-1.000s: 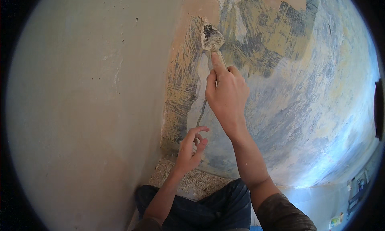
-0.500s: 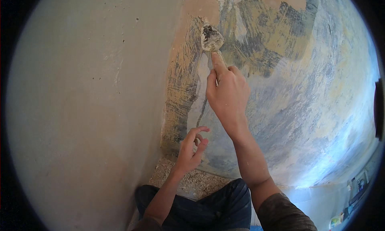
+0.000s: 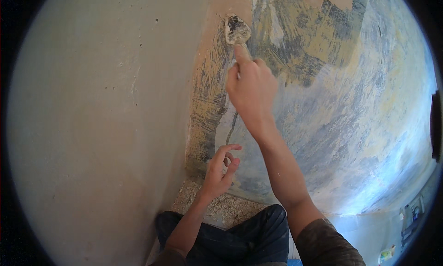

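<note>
Scraper (image 3: 238, 31) shifted up-left, blade upward, long axis seemingly leaning left

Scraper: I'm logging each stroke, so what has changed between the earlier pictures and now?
The right hand has moved up and a little left in the picture, taking the scraper with it. Nothing was taken hold of or let go. The left hand stayed where it was, half curled; the debris below looks unchanged.

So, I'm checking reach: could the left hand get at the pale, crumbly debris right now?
Probably yes: the left hand looks empty, and nothing visible blocks its way down to the debris.
</note>
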The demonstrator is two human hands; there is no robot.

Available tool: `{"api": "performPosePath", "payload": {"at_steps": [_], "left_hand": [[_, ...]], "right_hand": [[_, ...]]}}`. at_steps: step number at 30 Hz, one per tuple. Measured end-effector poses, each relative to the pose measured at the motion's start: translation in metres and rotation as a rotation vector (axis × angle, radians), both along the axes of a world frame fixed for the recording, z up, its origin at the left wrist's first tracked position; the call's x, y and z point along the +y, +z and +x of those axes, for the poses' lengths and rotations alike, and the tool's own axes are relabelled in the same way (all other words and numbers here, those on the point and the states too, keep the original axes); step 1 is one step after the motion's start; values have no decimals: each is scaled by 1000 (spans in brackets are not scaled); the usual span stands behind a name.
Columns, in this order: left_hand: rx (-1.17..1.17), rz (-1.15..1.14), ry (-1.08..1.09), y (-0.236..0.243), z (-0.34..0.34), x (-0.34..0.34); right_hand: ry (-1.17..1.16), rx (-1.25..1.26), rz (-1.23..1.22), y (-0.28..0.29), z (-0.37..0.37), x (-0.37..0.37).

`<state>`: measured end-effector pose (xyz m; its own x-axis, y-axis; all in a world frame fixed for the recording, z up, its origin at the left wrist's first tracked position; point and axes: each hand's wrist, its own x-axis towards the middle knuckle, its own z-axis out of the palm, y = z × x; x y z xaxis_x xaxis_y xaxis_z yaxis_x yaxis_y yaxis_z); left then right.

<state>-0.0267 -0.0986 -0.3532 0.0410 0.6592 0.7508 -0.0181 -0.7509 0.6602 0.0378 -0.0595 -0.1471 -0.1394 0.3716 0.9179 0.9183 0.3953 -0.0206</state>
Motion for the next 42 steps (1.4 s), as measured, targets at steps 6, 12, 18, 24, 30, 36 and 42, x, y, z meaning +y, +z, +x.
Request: {"api": "performPosePath", "payload": {"at_steps": [6,12,18,24,30,36,42], "left_hand": [[-4,34,47,-4,-6,-4],[-10,-25,8,-4,-1,0],[7,11,20,-3,-5,0],[-19,59,51,-9,-3,6],[-12,20,18,-12,-3,7],[-12,-4,38,-6,-5,3],[-1,44,57,-10,-2,5]], "right_hand": [[39,40,93,-5,-7,-7],[21,51,108,7,-13,0],[47,7,-9,8,-6,-2],[68,60,123,2,-6,-5],[82,125,19,-28,16,-28],[57,150,28,-40,19,-29],[3,118,24,-27,6,-17]]}}
